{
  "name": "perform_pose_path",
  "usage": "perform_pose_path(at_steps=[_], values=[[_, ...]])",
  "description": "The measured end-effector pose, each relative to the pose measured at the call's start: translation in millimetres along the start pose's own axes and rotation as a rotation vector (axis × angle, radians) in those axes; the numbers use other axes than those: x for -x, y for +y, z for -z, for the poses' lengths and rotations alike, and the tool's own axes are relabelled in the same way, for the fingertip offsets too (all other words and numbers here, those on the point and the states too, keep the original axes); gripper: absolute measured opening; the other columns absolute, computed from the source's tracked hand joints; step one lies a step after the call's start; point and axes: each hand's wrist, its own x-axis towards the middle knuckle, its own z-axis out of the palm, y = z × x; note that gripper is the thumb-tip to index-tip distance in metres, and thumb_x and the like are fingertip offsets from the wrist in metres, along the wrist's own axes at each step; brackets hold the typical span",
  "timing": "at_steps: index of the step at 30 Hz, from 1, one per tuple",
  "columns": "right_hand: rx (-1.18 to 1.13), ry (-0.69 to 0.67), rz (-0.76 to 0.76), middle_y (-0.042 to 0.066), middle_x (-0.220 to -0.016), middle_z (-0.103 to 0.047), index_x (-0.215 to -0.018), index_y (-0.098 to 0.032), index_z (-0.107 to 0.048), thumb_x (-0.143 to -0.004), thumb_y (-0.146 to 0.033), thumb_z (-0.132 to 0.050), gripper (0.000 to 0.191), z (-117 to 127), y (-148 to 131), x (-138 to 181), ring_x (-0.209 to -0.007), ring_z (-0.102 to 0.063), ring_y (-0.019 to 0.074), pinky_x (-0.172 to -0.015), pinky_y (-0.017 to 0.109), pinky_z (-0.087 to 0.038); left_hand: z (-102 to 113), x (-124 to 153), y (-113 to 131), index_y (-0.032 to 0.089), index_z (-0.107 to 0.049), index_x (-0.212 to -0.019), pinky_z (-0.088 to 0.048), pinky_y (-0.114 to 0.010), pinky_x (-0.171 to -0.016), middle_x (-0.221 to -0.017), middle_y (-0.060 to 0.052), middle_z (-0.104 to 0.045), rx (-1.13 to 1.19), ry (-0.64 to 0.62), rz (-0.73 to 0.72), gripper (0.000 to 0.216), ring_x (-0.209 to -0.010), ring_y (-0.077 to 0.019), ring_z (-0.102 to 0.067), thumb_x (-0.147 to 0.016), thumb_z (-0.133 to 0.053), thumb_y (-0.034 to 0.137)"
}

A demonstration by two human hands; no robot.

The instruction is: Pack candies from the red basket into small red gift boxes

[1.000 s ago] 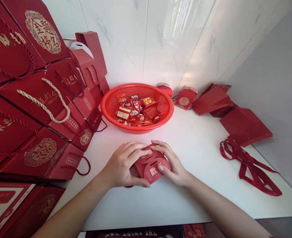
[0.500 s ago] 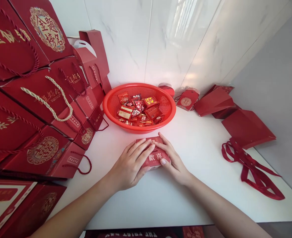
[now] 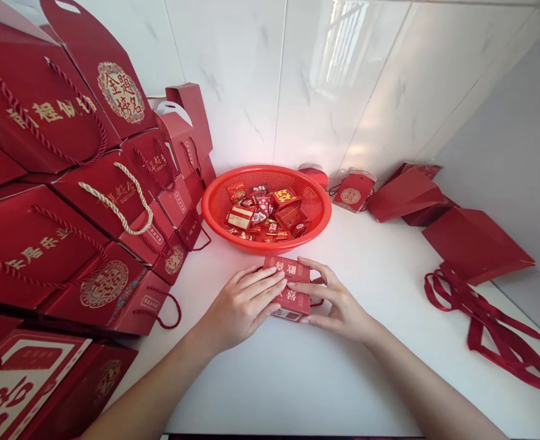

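A small red gift box (image 3: 290, 286) with gold characters lies on the white counter (image 3: 343, 366), just in front of a red plastic basket (image 3: 318, 211). My left hand (image 3: 240, 305) presses on the box's left side, fingers stretched flat over its top. My right hand (image 3: 338, 302) grips the box from the right, thumb and fingers on its edges. The basket holds several wrapped red candies (image 3: 265, 214).
Stacked red gift bags (image 3: 90, 201) with cord handles fill the left side. More small red bags (image 3: 353, 191) and folded red bags (image 3: 474, 244) lie at the back right, with loose red ribbons (image 3: 490, 324) beside them. A white tiled wall stands behind.
The box's curved top flaps, open a second ago, are now pressed shut and flat. The box has shifted a little toward the basket, with both hands staying on it.
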Motion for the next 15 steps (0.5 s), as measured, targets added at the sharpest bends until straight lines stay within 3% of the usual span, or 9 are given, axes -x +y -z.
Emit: perform_pose_path(at_steps=[4,7,9,11,15], values=[[0.076,0.085,0.043,0.01,-0.152,-0.035,-0.135,-0.032,-0.058,-0.083,-0.048,-0.072,0.056,-13.3,-7.6,-2.7,-0.134,-0.038,0.0316,-0.098,0.045,-0.051,3.7,-1.3,11.1,0.012,-0.049,-0.14,-0.039,-0.05,-0.111,-0.14,-0.014,-0.058,-0.058,-0.064,0.06,0.057,-0.134,-0.0301,-0.049,-0.094,-0.054,0.046],[0.134,0.039,0.076,0.01,-0.155,-0.033,-0.142,-0.03,-0.051,-0.095,-0.052,-0.051,0.051,-18.0,-11.0,-4.0,-0.136,-0.037,0.0305,-0.105,0.05,-0.044,-0.2,-0.6,23.3,0.007,-0.045,-0.143,-0.036,-0.055,-0.111,-0.141,-0.02,-0.054,-0.128,-0.056,0.145,0.08,-0.133,-0.0363,-0.048,-0.086,-0.057,0.062],[0.224,0.005,0.125,0.012,-0.156,-0.031,-0.143,-0.028,-0.048,-0.1,-0.051,-0.037,0.05,-15.3,-8.9,-6.0,-0.138,-0.035,0.0307,-0.112,0.057,-0.034,-4.9,0.8,30.9,0.01,-0.041,-0.147,-0.036,-0.057,-0.11,-0.14,-0.02,-0.054,-0.179,-0.051,0.203,0.079,-0.132,-0.0371,-0.048,-0.087,-0.056,0.06],[0.332,0.056,0.182,0.013,-0.154,-0.036,-0.14,-0.027,-0.05,-0.101,-0.047,-0.035,0.046,-8.5,-4.3,-11.2,-0.138,-0.038,0.0303,-0.115,0.062,-0.024,-9.4,2.3,37.3,0.015,-0.039,-0.149,-0.037,-0.057,-0.108,-0.14,-0.02,-0.053,-0.226,-0.046,0.243,0.071,-0.133,-0.0373,-0.047,-0.091,-0.055,0.051],[0.423,0.186,0.119,0.012,-0.148,-0.046,-0.135,-0.025,-0.049,-0.101,-0.029,-0.039,0.035,9.0,1.0,-36.5,-0.135,-0.044,0.0248,-0.117,0.056,-0.025,-13.0,5.0,48.0,0.021,-0.039,-0.149,-0.04,-0.058,-0.104,-0.146,-0.018,-0.047,-0.301,-0.064,0.301,0.059,-0.138,-0.0389,-0.04,-0.093,-0.052,0.033]])
